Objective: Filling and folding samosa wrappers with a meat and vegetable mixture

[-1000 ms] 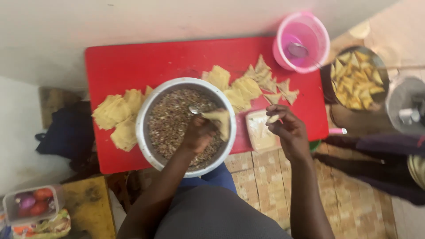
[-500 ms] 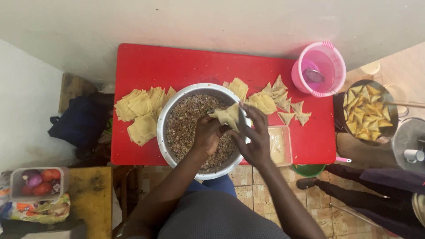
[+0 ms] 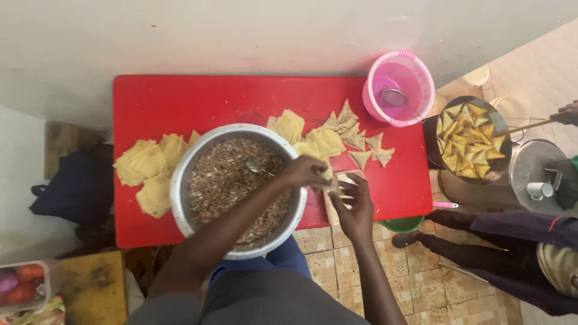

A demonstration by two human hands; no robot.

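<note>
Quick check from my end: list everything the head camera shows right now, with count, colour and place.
Red rectangular table: one, against the wall.
Large metal bowl of brown minced filling: one, table front; spoon inside.
Flat pale yellow pastry sheets: a stack, left of the bowl.
Folded pastry triangles: several, right of the bowl.
Pink plastic bucket: one, table's far right corner.
Dark pan of golden fried triangles: one, right of the table.
Another person's dark-sleeved arm: lower right.
Left hand: over the bowl's rim, pinching pastry.
Right hand: at the table's front edge, fingers on the same pastry.
</note>
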